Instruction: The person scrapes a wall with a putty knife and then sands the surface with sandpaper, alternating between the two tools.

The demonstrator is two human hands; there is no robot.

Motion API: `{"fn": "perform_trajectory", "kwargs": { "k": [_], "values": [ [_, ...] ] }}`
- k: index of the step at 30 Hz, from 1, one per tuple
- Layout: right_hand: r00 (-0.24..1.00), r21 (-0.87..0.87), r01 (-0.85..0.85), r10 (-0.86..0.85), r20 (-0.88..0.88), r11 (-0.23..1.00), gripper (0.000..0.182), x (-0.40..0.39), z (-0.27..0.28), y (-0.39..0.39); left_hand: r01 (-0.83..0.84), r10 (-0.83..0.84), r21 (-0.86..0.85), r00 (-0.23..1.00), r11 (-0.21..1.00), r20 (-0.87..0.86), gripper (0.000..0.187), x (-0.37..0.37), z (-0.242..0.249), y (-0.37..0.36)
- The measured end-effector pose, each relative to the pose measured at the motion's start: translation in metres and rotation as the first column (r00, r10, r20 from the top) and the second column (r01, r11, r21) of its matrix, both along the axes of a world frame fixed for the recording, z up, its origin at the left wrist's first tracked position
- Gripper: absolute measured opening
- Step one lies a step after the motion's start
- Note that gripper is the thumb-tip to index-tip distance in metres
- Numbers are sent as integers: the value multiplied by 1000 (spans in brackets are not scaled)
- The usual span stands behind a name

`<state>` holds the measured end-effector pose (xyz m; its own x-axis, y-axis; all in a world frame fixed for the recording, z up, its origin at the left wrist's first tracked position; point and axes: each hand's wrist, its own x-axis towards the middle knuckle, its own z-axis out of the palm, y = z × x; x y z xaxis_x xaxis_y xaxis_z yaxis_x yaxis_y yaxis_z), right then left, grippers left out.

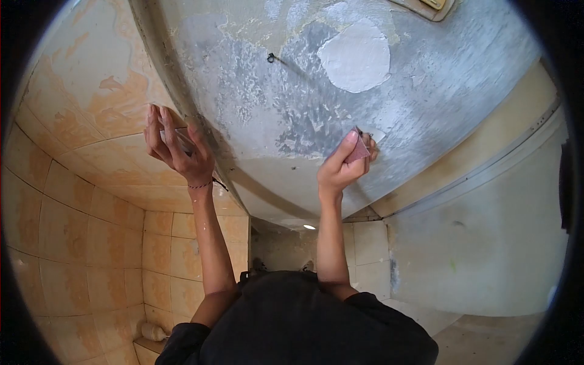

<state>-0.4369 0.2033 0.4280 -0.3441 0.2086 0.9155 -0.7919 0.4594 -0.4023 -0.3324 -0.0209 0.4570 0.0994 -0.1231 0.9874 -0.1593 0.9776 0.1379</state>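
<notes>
Plaster wall: grey and mottled (243,91), rough and flaking in the middle, with 1 bright white patch (356,56) of irregular round outline towards its top.
Tiled walling: cream and orange tiles (67,225) down the left side, dark joint lines between them.
Right side: a pale, smooth panel (474,243) set along a beige frame (468,161).
Floor: a drab strip (280,243) beneath the wearer, 2 shoe tips (308,266) just showing.
Fixtures counted: 1 small dark hook (271,58) left of the patch, casting a thin shadow; 1 board (417,7) with a yellow piece on it, cut off by the top edge.
Bottle count: 1, pale (152,331), at lower left on a ledge.
Reddish sheet: 1 folded piece (358,150), in the right hand, below the white patch; whether it touches the plaster cannot be told.
Right hand: closed (345,163), thumb pressing the sheet against curled fingers.
Left hand: fingers loosely spread (182,149) near the tile edge; what lies under the palm is hidden.
Left wrist: 1 dark cord (201,185).
</notes>
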Motion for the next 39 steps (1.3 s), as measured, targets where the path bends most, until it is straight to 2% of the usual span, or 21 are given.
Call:
{"fn": "perform_trajectory", "kwargs": {
  "k": [1,2,3,5,6,8,9,11,13,17,19,21,23,26,29,31,33,34,36,37,39],
  "values": [
    [997,-30,29,-26,68,999,32,-1,5,3,-7,7,2,1000,1000,-2,44,-1,1,1],
    [998,-105,-41,46,44,994,30,5,8,-9,-4,4,2,1000,1000,-2,44,-2,1,1],
    [998,-106,-36,41,44,994,30,12,8,-21,-11,11,-2,1000,1000,-7,43,-2,1,1],
    [989,46,-148,148,-7,988,28,23,7,-36,-7,7,-7,1000,1000,-10,43,-3,0,1],
    [990,44,-138,139,-4,989,28,25,5,-36,-18,18,2,1000,1000,-9,43,-2,0,2],
    [981,170,-194,194,22,966,25,24,0,-34,0,0,3,999,1000,-37,44,-6,-1,2],
    [982,164,-186,186,19,969,25,20,1,-30,8,-8,-2,999,1000,-38,44,-6,0,2],
    [996,75,-47,53,-72,996,25,7,4,-9,-41,41,0,999,999,3,44,-2,1,4],
    [998,-72,18,-22,-64,997,26,-10,4,16,-38,38,-3,999,999,-1,44,-2,2,4],
    [1000,-109,-23,21,-20,994,30,-13,5,35,-19,19,25,1000,999,-4,43,-3,-1,7],
    [981,-172,-136,157,113,976,31,3,6,23,-9,9,38,1000,999,-15,43,-6,-1,9],
    [990,-136,-91,105,98,986,29,10,5,6,36,-33,38,998,999,-56,42,-8,-1,10],
    [973,-4,-226,226,53,974,24,16,-1,-7,37,-35,41,998,998,-58,42,-9,0,12],
    [968,95,-249,249,18,964,21,16,-9,-10,20,-17,61,999,998,-49,41,-10,0,17],
    [983,106,-185,185,12,977,19,5,-13,10,-32,33,64,999,997,-12,41,-8,2,18],
    [987,79,-163,163,10,984,22,-4,-11,30,-64,64,54,998,996,5,41,-7,2,20],
    [1000,-35,-11,10,-2,999,27,-14,-9,44,-78,76,99,997,992,23,40,-6,1,21],
    [1000,-33,-20,20,-6,999,27,-16,-4,48,-87,86,101,996,991,20,40,-6,1,21],
    [996,-137,-84,87,15,987,30,-16,5,54,-89,88,109,996,990,18,41,-9,1,23],
    [995,-138,-92,95,14,986,30,-15,4,56,-97,96,108,995,989,17,41,-10,0,22],
    [985,-108,-110,123,119,988,29,-12,2,54,-50,51,88,998,995,-19,41,-13,-1,21]
  ]
}}
